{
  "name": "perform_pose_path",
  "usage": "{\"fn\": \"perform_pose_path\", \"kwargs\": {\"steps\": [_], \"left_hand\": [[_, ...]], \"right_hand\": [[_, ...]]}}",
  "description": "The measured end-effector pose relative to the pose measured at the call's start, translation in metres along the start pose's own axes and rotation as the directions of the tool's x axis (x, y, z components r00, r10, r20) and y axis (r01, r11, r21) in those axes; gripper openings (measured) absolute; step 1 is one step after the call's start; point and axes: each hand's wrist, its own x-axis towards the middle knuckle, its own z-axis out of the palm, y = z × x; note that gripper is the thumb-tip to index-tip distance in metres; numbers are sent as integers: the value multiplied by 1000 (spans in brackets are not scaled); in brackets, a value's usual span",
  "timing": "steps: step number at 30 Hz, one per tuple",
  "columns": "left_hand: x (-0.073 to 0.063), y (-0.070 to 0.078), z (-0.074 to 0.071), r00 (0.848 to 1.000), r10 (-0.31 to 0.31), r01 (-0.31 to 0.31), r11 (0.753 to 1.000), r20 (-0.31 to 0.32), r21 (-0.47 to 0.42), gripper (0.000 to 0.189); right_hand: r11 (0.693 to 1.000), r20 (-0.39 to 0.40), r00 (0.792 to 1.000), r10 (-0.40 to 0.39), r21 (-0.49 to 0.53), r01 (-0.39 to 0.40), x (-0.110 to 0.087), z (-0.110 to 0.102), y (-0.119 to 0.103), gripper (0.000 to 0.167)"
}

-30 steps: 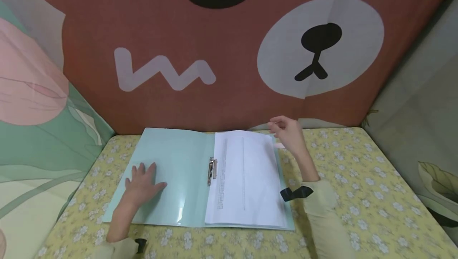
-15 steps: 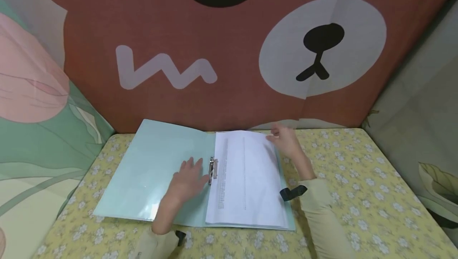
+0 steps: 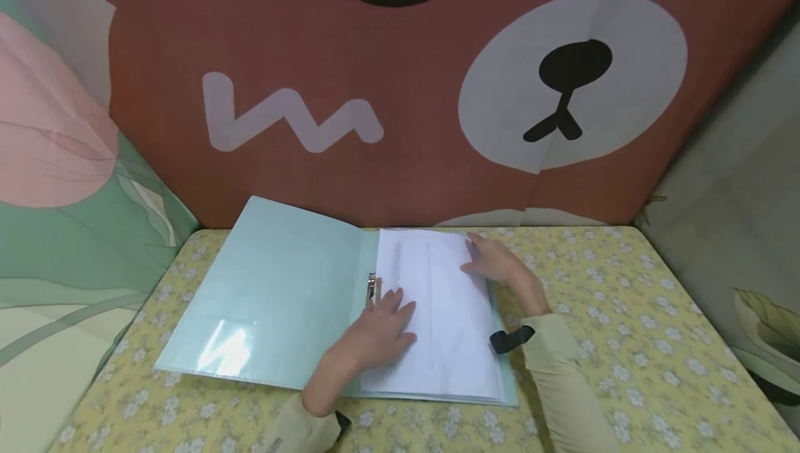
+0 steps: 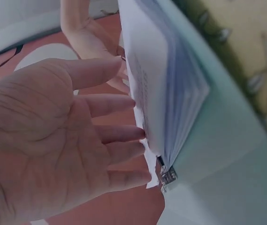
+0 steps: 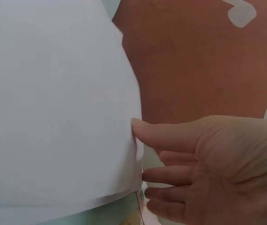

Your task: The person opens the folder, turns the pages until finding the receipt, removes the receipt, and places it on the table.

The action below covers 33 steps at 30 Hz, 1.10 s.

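A pale green folder (image 3: 281, 279) lies spread on the table, its left cover tilted up a little. A stack of white printed paper (image 3: 459, 328) lies on its right side, by a metal clip (image 3: 371, 287) at the spine. My left hand (image 3: 378, 333) is over the left part of the top sheet, fingers stretched out. In the left wrist view its fingertips reach the printed sheet, above the layered paper edges (image 4: 189, 103). My right hand (image 3: 496, 263) pinches the top sheet's upper right edge; the right wrist view shows the thumb (image 5: 166, 136) on the sheet's face.
A yellow flowered cloth (image 3: 631, 342) covers the table. Behind it hangs a red-brown backdrop (image 3: 400, 182) with a cartoon face, close to the folder's far edge. A patterned green and pink sheet (image 3: 56, 258) stands on the left, and a grey one (image 3: 737, 196) on the right.
My left hand has moved right from the left cover onto the paper, and that cover has risen slightly. My right hand has come down from above to the sheet's upper right edge.
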Motion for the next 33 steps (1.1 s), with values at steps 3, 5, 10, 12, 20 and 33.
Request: {"fn": "perform_pose_path", "kwargs": {"steps": [3,5,10,12,20,33], "left_hand": [[-1,1,3,1000,17,-17,1000,22,16,55],[-1,2,4,999,18,-18,999,27,34,55],[-1,2,6,999,8,-10,998,31,54,56],[-1,2,7,999,7,-9,999,32,53,56],[3,1,15,999,2,-5,997,41,75,57],[2,2,14,999,-9,5,997,50,79,58]], "right_hand": [[1000,40,999,0,-16,0,0,0,-1,78],[1000,56,998,3,-23,-1,-1,0,-1,79],[999,59,998,14,-51,-11,-1,2,-4,80],[998,52,998,24,-62,-21,-1,3,-4,80],[995,31,998,55,-88,-52,-1,8,-3,81],[996,-42,997,68,-61,-70,8,13,-11,85]]}}
